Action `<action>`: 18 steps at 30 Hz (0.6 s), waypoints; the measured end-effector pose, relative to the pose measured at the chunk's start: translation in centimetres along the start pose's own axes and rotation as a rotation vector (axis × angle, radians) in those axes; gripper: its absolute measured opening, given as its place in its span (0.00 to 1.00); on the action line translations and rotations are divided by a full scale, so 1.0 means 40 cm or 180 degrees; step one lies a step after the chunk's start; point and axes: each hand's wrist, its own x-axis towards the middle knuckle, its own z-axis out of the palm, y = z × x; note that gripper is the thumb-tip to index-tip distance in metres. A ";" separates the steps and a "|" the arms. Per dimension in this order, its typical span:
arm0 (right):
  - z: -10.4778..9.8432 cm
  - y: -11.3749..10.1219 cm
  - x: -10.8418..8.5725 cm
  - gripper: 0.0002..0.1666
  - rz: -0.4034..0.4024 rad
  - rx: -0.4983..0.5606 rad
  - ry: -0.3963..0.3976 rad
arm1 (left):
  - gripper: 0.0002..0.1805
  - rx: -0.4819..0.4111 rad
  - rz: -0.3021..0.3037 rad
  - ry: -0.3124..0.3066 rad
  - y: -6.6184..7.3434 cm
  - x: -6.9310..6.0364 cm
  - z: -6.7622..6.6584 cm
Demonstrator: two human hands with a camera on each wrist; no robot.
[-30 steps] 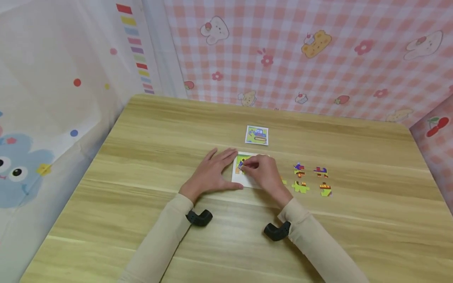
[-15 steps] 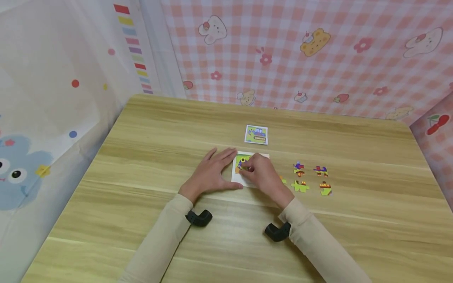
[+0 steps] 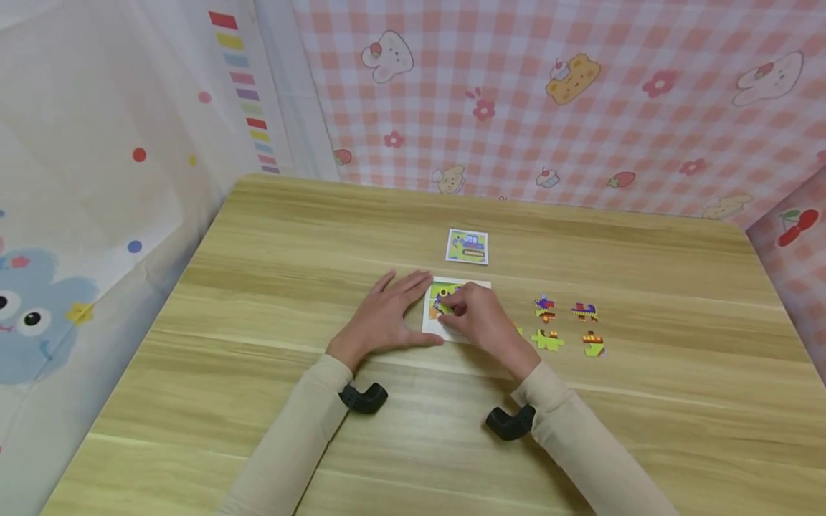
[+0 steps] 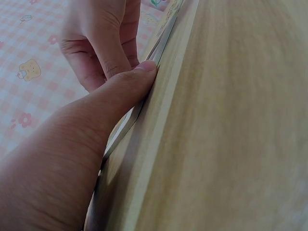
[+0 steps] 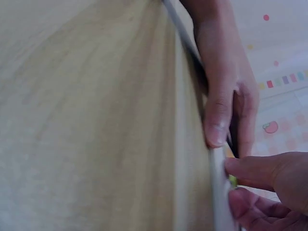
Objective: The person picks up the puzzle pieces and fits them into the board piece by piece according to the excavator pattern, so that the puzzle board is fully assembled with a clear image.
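Observation:
A white square puzzle tray (image 3: 434,332) lies on the table with colourful jigsaw pieces (image 3: 436,290) in its upper left. My left hand (image 3: 383,315) rests along the tray's left side, fingers extended, with the thumb (image 4: 137,72) on its near edge. Over the tray's middle, my right hand (image 3: 484,315) pinches at a jigsaw piece with thumb and index finger. That piece is mostly hidden by the hand; a sliver of yellow-green (image 5: 233,181) shows between the fingertips in the right wrist view.
Several loose jigsaw pieces (image 3: 547,340) lie right of the tray, one partly behind my right hand. A small picture card (image 3: 467,246) of a digger lies beyond the tray on the wooden table (image 3: 290,236). A checked cloth (image 3: 439,86) hangs behind.
My right thumb and index finger have shifted slightly and spread a little apart over the piece. More of the upper-left picture shows. My left hand has stayed in place.

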 end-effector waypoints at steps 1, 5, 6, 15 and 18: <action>0.000 0.001 0.000 0.16 0.0014 0.0024 0.0013 | 0.62 0.0003 0.0001 -0.0001 0.000 0.000 0.000; 0.002 0.002 -0.003 0.14 0.0039 0.0085 0.0098 | 0.62 0.0001 0.0010 0.0004 0.000 0.001 0.001; 0.003 0.002 -0.004 0.15 0.0044 0.0102 0.0120 | 0.62 -0.0001 0.0014 0.0012 0.000 0.000 0.001; 0.003 0.003 0.005 0.10 -0.0005 -0.0059 0.0071 | 0.62 -0.0020 0.0033 0.0046 -0.005 0.001 0.007; -0.004 -0.003 0.018 0.04 -0.0085 -0.0178 -0.0083 | 0.62 -0.0041 0.0050 0.0076 -0.005 0.000 0.007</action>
